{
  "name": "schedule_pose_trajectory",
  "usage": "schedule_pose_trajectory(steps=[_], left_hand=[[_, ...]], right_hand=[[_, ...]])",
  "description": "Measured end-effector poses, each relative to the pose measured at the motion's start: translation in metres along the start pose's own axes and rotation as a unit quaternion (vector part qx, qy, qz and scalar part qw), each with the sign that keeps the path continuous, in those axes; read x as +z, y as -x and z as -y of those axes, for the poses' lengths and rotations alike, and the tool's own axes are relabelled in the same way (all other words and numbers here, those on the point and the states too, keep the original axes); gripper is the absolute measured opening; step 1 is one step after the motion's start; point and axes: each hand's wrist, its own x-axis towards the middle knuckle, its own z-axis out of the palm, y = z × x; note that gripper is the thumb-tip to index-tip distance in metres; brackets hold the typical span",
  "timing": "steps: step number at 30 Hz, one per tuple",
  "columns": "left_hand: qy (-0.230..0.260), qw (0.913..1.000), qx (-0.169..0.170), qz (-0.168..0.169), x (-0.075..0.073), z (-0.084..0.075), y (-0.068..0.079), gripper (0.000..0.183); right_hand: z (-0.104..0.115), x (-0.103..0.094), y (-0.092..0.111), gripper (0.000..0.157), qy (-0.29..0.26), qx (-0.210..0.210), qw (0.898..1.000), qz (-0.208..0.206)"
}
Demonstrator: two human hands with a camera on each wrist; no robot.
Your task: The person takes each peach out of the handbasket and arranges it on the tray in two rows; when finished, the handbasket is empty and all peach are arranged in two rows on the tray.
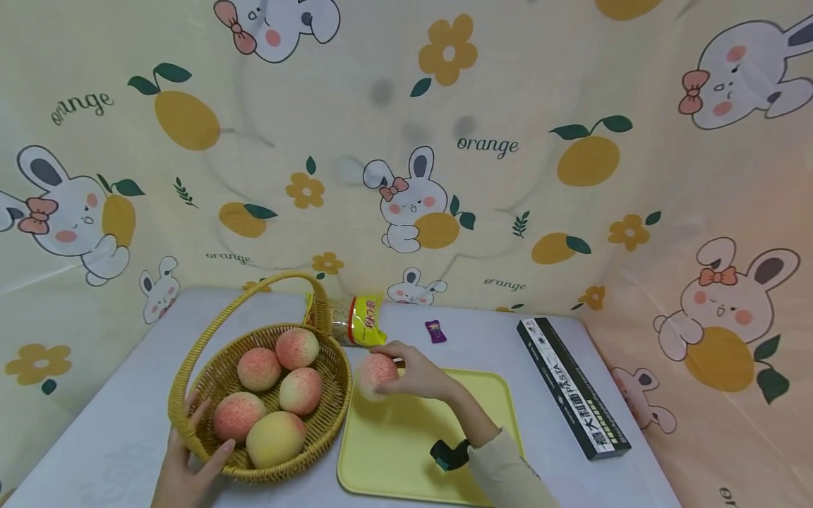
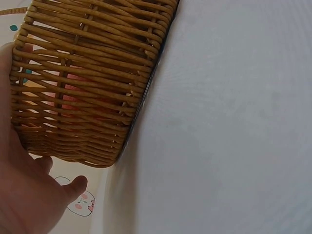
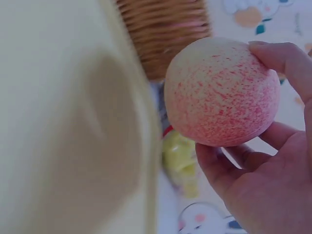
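My right hand grips a pink-speckled peach between thumb and fingers, above the left edge of the yellow tray. Beside that edge stands a woven basket with a tall arched handle. Several peaches lie inside it, one of them mostly yellow. At the basket's near left, my left hand holds the rim, with fingers reaching over it near the handle's base. The left wrist view shows that hand against the basket's woven side.
Behind the basket lies a clear and yellow food packet. A small purple wrapped candy rests beyond the tray. To the tray's right is a long black pasta box. Patterned cloth rises behind the white table.
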Motion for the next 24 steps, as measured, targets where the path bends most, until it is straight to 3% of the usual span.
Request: schedule_pose_trajectory(steps=[5,12,24], left_hand=[[0.009,0.9999,-0.006,0.003,0.000,-0.002,0.000,0.076],[0.016,0.9999,-0.004,-0.002,0.001,-0.003,0.000,0.075],[0.013,0.9999,-0.006,-0.004,0.000,-0.002,0.000,0.076]], right_hand=[[-0.018,0.004,0.003,0.064,0.003,0.037,0.999,0.012],[-0.027,0.006,0.001,0.063,0.020,0.030,0.999,0.009],[-0.036,0.012,-0.006,0.068,0.007,0.054,0.998,-0.003]])
